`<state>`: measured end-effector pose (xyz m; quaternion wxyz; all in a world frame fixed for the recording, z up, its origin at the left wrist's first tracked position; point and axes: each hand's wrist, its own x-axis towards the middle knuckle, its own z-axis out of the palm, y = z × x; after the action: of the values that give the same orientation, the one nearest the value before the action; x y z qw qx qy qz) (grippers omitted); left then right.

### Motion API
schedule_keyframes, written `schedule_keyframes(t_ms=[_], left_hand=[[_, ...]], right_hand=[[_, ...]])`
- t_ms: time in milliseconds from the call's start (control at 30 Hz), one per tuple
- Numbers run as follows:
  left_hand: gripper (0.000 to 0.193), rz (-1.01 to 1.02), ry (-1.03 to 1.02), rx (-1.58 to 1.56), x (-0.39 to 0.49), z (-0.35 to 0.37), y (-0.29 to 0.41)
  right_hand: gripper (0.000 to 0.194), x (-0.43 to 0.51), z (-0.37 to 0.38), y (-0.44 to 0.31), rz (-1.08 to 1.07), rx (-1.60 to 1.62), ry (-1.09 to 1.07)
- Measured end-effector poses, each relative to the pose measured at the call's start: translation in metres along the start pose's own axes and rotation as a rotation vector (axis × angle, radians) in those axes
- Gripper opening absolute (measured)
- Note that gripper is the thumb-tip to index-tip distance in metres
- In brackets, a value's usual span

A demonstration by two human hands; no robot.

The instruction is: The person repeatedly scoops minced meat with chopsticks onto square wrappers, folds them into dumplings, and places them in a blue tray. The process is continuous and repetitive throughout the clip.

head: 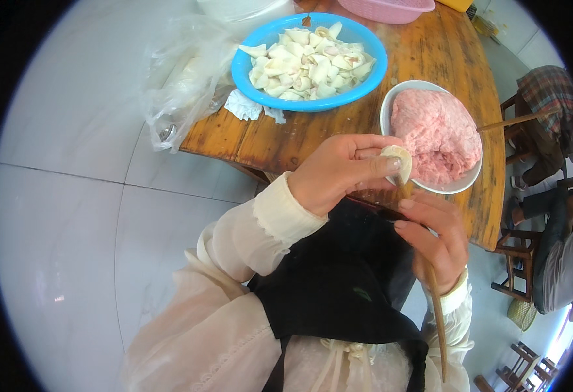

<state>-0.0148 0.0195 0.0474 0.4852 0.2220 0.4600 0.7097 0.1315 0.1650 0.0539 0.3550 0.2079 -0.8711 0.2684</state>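
Observation:
My left hand holds a small, partly folded dough wrapper between thumb and fingers, above the table's near edge. Below and to the right, my right hand grips a thin wooden stick, whose upper tip touches the wrapper. Just beyond both hands stands a white bowl of pink minced meat, with another wooden stick reaching out over its right side. A blue plastic basket full of folded wontons rests farther back on the wooden table.
A clear plastic bag hangs over the table's left corner, beside crumpled white tissue. A pink basket is at the back. At the right, people sit near wooden stools.

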Motion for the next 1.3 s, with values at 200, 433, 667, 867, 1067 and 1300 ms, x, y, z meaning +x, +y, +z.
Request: schedule_keyframes(t_ms=[200,433,667,867,1067,1300], left_hand=[[0.037,0.053,0.069,-0.076,0.001,-0.001,0.001],[0.025,0.315,0.121,0.239,-0.002,0.001,-0.008],[0.026,0.381,0.192,0.528,-0.016,0.027,-0.014],[0.02,0.334,0.184,0.579,-0.017,0.03,-0.015],[0.017,0.471,0.24,0.442,-0.018,0.026,-0.021],[0.01,0.521,0.326,0.618,-0.021,0.024,-0.024]], right_hand=[[0.029,-0.001,0.003,-0.004,-0.026,0.028,-0.033],[0.003,-0.009,0.002,-0.031,0.793,0.341,0.456],[0.021,0.0,0.015,-0.015,0.754,0.184,0.149],[0.018,-0.003,0.011,-0.016,0.736,0.201,0.19],[0.021,-0.003,0.018,-0.022,0.657,0.214,0.185],[0.016,0.0,0.021,-0.028,0.629,0.235,0.133]])
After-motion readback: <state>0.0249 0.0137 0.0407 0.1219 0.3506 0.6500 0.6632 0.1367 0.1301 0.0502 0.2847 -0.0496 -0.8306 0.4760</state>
